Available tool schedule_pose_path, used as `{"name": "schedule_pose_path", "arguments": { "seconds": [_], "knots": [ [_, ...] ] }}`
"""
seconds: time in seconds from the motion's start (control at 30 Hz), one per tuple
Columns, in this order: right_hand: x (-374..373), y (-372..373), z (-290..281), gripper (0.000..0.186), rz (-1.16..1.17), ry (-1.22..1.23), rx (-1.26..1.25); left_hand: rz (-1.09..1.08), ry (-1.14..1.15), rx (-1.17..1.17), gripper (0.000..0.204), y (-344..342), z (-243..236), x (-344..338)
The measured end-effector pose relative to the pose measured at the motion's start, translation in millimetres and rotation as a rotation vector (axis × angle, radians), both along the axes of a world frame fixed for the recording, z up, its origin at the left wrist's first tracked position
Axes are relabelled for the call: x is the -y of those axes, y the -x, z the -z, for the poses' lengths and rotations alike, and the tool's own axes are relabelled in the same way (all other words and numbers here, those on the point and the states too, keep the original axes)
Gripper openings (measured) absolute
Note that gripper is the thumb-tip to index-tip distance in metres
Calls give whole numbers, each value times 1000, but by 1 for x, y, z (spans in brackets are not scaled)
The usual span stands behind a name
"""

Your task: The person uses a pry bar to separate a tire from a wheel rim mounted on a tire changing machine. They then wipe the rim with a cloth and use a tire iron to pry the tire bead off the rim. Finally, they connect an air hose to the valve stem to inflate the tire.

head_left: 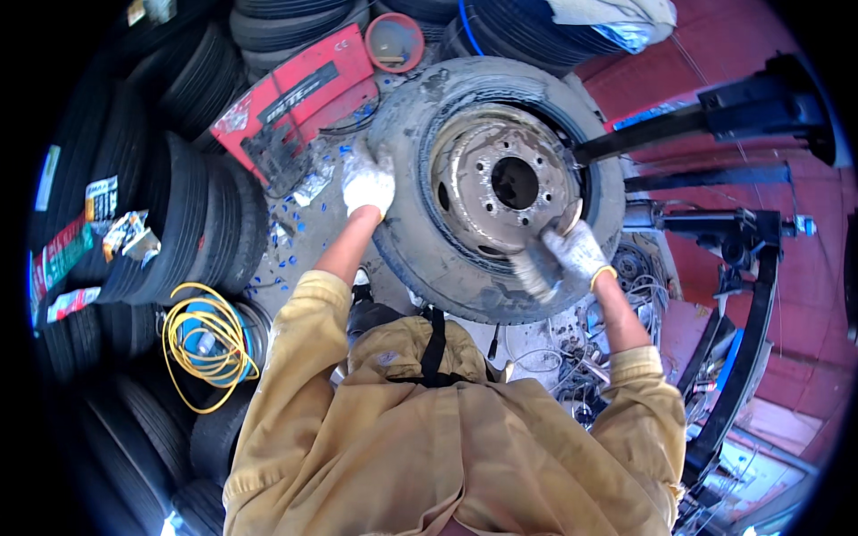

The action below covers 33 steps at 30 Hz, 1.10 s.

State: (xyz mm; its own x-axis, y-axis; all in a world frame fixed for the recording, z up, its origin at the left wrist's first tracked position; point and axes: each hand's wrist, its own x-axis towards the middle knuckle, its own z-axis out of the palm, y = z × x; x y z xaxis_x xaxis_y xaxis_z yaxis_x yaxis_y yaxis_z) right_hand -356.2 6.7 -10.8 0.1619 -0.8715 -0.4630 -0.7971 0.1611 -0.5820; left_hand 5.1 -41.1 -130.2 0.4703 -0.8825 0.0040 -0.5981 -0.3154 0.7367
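Note:
A large worn truck tire [407, 241] stands in front of me, around a dirty, rusty steel wheel rim [474, 201] with a round centre hole and several bolt holes. My left hand [367, 181], in a white glove, lies against the tire's left outer edge with its fingers stretched out. My right hand [576, 250], gloved too, is closed around a brush [534, 273] at the lower right of the rim. Motion smears the brush's pale head over the tire's sidewall, so its exact shape and contact are unclear. A rounded brown end [570, 217] shows above my fingers.
Black machine arms [657, 134] reach in from the right toward the rim. Stacked tires [192, 210] crowd the left, with a coiled yellow hose [210, 348] beside them. Beyond stand a red metal box [290, 98] and a red bucket [394, 43]. Cables and parts [581, 357] litter the lower right.

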Motion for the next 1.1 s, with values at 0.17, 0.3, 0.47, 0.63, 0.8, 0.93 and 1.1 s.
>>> {"name": "schedule_pose_path", "arguments": {
  "seconds": [0.17,0.3,0.47,0.63,0.8,0.93,1.1],
  "knots": [
    [64,64,-15,43,-31,478,-722,160,-146,197,66,9,25,12],
    [75,74,-6,24,276,1118,-348,404,-307,341,63,5,82,20],
    [54,65,45,23,363,915,-591,342,-278,538,58,-50,195,20],
    [-34,12,32,93,617,322,-167,13,-76,59,63,0,19,6],
    [-8,55,35,68,466,424,-312,-27,-37,-23,60,-4,2,-1],
    [70,65,-21,39,152,576,-513,-16,-39,-8,59,-1,-6,6],
    [38,71,-4,30,-316,765,-697,1,-30,48,59,-6,8,9]
  ]
}}
